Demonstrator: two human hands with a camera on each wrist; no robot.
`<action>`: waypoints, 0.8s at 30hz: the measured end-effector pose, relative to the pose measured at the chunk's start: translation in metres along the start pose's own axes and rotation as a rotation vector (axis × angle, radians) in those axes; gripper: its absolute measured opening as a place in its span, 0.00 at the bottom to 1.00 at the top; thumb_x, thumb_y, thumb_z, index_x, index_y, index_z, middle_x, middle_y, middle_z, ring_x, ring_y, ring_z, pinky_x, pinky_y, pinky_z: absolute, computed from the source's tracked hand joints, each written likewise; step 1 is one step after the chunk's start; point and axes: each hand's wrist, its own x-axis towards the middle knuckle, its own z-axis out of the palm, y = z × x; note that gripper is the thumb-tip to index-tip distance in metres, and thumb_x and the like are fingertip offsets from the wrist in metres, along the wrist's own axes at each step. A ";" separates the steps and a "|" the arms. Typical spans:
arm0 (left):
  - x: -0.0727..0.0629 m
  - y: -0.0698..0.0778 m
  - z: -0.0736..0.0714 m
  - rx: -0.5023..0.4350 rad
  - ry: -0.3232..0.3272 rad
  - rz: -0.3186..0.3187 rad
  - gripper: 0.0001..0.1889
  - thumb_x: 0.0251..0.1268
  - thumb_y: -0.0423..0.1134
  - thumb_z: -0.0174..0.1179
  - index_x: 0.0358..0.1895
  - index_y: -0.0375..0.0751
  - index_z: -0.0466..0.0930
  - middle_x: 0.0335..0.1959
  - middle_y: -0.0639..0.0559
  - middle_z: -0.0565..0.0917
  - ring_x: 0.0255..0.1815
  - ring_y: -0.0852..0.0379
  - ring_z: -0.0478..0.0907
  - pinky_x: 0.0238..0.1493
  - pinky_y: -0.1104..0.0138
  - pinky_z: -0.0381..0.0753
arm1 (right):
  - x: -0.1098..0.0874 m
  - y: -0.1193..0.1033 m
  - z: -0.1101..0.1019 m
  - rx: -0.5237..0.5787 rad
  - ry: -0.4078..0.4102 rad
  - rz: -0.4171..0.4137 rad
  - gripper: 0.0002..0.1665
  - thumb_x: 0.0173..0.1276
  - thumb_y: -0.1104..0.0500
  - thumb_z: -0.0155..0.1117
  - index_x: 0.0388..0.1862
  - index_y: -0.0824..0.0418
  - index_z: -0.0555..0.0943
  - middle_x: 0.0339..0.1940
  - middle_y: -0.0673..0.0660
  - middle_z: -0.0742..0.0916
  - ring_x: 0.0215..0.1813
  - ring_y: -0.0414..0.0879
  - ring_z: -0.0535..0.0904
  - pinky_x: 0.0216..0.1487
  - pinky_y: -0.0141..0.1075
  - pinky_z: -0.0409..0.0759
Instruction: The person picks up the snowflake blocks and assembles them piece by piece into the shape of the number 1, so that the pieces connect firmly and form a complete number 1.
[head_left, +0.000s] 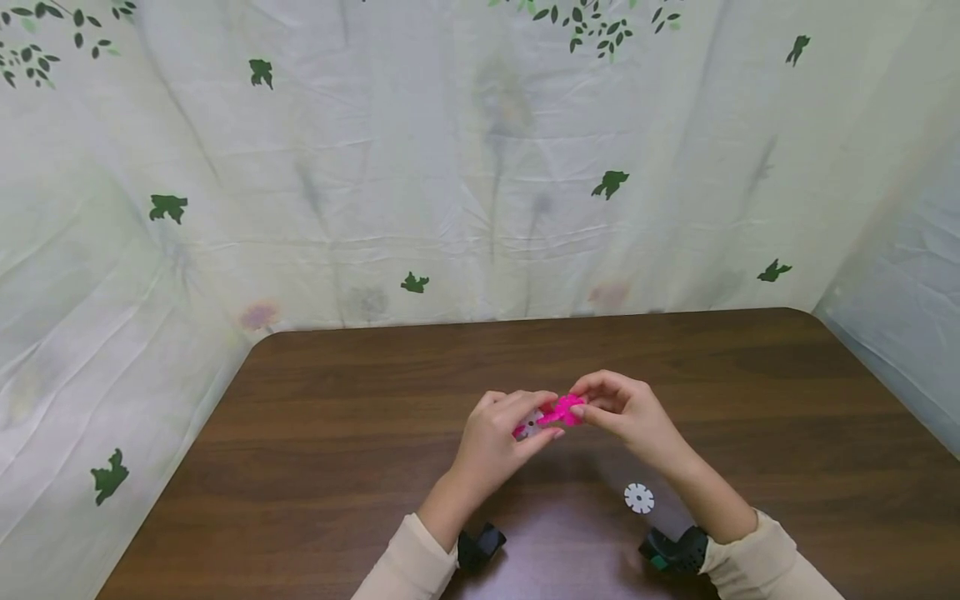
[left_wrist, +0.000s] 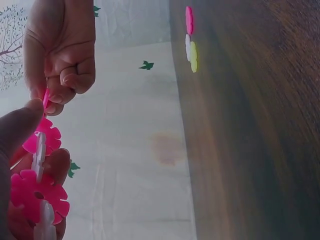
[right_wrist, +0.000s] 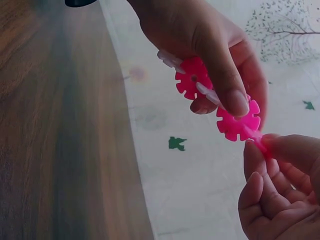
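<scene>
My left hand [head_left: 495,433] grips the disc chain [right_wrist: 207,92] above the surface [head_left: 360,400]; the chain's long axis points toward my right hand [head_left: 628,412], whose fingers pinch a pink disc [right_wrist: 258,142] crosswise at the chain's end; seating depth unclear.

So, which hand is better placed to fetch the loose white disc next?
Probably the right hand: the white disc lies nearer it, and though it pinches a pink disc, the left hand holds the linked chain.

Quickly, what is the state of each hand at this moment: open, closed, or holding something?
Left hand: holding the chain of pink and white notched discs.
Right hand: pinching the pink disc at the chain's end.
</scene>
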 end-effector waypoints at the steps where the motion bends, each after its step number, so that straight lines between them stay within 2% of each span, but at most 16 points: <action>1: 0.000 0.001 0.000 0.004 -0.002 -0.001 0.19 0.44 0.42 0.71 0.42 0.42 0.80 0.34 0.56 0.83 0.32 0.66 0.77 0.37 0.70 0.68 | 0.000 0.000 0.000 0.005 0.002 0.007 0.10 0.57 0.73 0.61 0.38 0.72 0.75 0.31 0.63 0.80 0.29 0.46 0.79 0.31 0.35 0.79; 8: 0.000 0.002 0.000 0.016 -0.022 0.003 0.18 0.46 0.40 0.69 0.43 0.42 0.79 0.34 0.55 0.81 0.30 0.64 0.76 0.31 0.73 0.72 | 0.000 0.000 0.002 0.026 0.010 0.048 0.09 0.57 0.73 0.60 0.38 0.75 0.74 0.31 0.66 0.80 0.29 0.42 0.79 0.32 0.34 0.79; 16: -0.002 0.004 0.001 -0.086 -0.079 -0.048 0.19 0.50 0.37 0.67 0.46 0.41 0.76 0.35 0.55 0.78 0.32 0.66 0.75 0.34 0.79 0.73 | -0.001 0.000 0.006 0.057 -0.009 0.073 0.11 0.57 0.74 0.60 0.39 0.76 0.74 0.33 0.65 0.80 0.30 0.43 0.79 0.34 0.35 0.79; 24: -0.002 0.003 0.003 -0.086 -0.023 -0.023 0.20 0.45 0.40 0.70 0.44 0.41 0.77 0.33 0.55 0.79 0.31 0.66 0.75 0.33 0.80 0.72 | -0.002 -0.003 0.008 0.071 -0.014 0.098 0.11 0.58 0.73 0.59 0.40 0.75 0.73 0.33 0.64 0.80 0.31 0.43 0.79 0.35 0.36 0.79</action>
